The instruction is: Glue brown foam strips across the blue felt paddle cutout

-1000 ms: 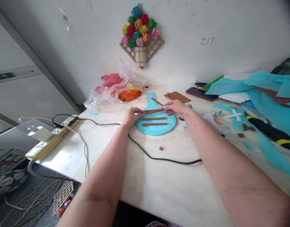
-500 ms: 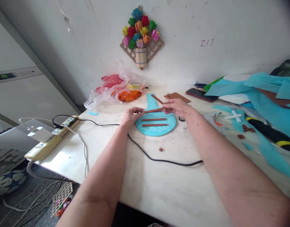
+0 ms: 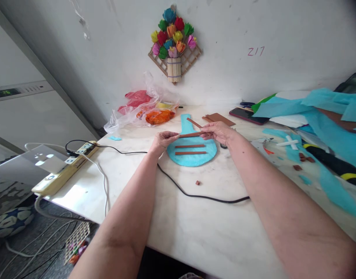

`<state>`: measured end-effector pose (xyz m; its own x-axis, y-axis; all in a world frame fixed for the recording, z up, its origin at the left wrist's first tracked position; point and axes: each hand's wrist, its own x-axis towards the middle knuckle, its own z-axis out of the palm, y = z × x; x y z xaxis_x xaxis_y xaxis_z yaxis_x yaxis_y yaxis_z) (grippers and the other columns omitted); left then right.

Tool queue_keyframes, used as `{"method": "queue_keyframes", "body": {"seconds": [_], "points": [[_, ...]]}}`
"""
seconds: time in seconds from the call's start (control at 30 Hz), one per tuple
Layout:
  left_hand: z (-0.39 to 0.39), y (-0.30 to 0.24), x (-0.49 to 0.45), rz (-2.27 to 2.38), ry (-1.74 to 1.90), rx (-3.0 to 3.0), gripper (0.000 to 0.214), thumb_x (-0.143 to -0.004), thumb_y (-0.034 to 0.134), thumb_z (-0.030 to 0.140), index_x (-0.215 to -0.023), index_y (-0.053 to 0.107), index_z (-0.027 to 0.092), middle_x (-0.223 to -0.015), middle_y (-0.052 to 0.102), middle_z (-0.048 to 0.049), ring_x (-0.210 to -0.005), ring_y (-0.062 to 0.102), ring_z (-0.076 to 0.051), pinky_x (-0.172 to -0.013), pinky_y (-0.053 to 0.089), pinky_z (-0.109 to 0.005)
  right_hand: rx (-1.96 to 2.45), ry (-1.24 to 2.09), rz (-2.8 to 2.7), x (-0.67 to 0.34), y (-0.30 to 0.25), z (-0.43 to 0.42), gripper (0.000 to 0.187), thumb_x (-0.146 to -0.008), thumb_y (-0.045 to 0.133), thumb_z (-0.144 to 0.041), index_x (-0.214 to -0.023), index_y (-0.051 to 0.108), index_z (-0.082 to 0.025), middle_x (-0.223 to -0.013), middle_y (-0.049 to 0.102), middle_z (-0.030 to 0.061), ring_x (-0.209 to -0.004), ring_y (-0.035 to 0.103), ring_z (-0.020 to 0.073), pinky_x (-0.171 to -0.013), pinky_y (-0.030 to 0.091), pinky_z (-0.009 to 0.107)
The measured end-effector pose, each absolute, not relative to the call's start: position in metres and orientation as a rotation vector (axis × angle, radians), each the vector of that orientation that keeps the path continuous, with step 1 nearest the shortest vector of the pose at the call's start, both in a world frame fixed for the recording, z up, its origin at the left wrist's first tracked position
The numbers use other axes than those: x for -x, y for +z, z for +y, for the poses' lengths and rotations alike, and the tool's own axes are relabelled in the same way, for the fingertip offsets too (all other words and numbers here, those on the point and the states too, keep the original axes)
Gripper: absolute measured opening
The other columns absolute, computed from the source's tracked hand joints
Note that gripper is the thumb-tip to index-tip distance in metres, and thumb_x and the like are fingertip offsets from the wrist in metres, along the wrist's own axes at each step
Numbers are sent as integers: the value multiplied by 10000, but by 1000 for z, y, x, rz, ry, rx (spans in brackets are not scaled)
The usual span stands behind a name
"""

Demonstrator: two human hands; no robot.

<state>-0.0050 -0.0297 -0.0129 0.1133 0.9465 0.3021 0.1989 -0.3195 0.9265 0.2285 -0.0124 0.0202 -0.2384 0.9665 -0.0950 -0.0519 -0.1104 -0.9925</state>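
I note passage along the near edge of the table (image 3: 195,228); a black cable (image 3: 195,195) crosses beyond, a brown strip (image 3: 190,135) bars the middle, a power strip (image 3: 60,177) the left edge.

Matt, cloth-like blue paddle shape (image 3: 191,141)

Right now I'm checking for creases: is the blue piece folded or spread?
Spread: the blue piece lies flat, neck and round body showing, with two brown strips lying across it.

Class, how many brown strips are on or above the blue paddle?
4: two strips lie on the blue paddle, one held strip spans left hand to right hand, one slanted strip juts from the latter; fingers may hide more.
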Motion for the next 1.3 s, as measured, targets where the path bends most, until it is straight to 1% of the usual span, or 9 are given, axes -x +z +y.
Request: {"method": "queue_keyframes", "body": {"seconds": [0.17,0.3,0.4,0.63,0.87,1.1,1.17,1.3], "points": [[-29,-14,6,1227,1237,-1735,353,-632,630,487,-638,640,134,-612,604,-5,-597,494,-104,-556,343,-227,1125,1507,-1271,-227,21,-13,21,-754,584,-45,-742,595,-58,-585,638,60,-483,609,103,-504,534,201],[-30,-14,6,1311,1187,-1757,391,-638,603,527,-617,633,137,-489,500,29,-467,365,-69,-459,231,-233,1145,1504,-1263,-226,20,-13,22,-749,592,-48,-737,588,-65,-571,626,50,-480,608,104,-487,531,190],[-31,-14,6,1345,1169,-1753,398,-642,596,534,-612,635,139,-455,450,39,-434,301,-59,-439,184,-241,1147,1514,-1261,-225,20,-12,32,-754,575,-32,-741,584,-60,-564,620,49,-482,610,109,-470,529,190],[-30,-13,7,1426,1123,-1797,439,-671,547,566,-526,570,153,-400,335,49,-408,236,-60,-428,160,-247,1151,1551,-1265,-226,19,-11,32,-752,583,-46,-744,577,-77,-559,622,43,-483,611,110,-433,520,181],[-32,-10,5,1449,1089,-1825,484,-695,498,590,-513,545,144,-428,390,37,-426,247,-63,-433,183,-239,1159,1557,-1272,-226,17,-10,3,-753,589,-57,-751,591,-56,-581,650,75,-472,608,106,-441,522,177],[-30,-13,5,1472,1077,-1857,517,-704,463,608,-554,579,127,-470,444,25,-454,284,-64,-453,208,-224,1157,1555,-1285,-226,17,-10,19,-761,573,-48,-760,592,-50,-586,654,84,-483,611,112,-444,517,182],[-30,-13,5,1475,1082,-1862,512,-700,470,607,-560,581,127,-468,437,27,-456,283,-64,-451,203,-224,1154,1545,-1288,-226,17,-10,22,-759,572,-42,-761,590,-54,-587,653,80,-483,610,113,-446,518,187],[-30,-12,5,1471,1085,-1831,475,-680,513,590,-553,564,134,-436,367,44,-436,244,-59,-435,172,-227,1139,1540,-1287,-226,17,-11,32,-751,580,-35,-757,581,-66,-571,639,61,-480,608,113,-453,524,197]]}}
